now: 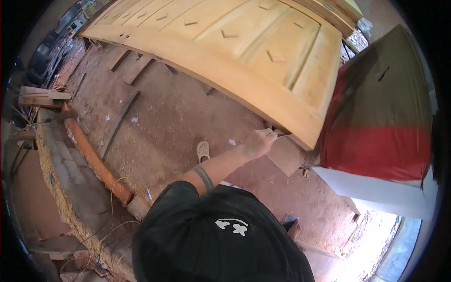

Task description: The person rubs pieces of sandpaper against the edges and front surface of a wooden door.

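A pale wooden panelled door, with small V-shaped and straight marks or pieces on its face, lies raised above the dirt floor. My left hand, fingers curled, is at the underside of its near edge; whether it grips the edge or something thin is not clear. Below it a flat wooden board is low by the door's corner. My right hand is mostly hidden beside my black shirt, by a small dark blue object; its grip is unclear.
At right, a red and brown cloth-covered block stands on a white base. An orange-brown beam and a rough-edged slab with loose wires lie at left. Wood strips lie on the floor near my clog.
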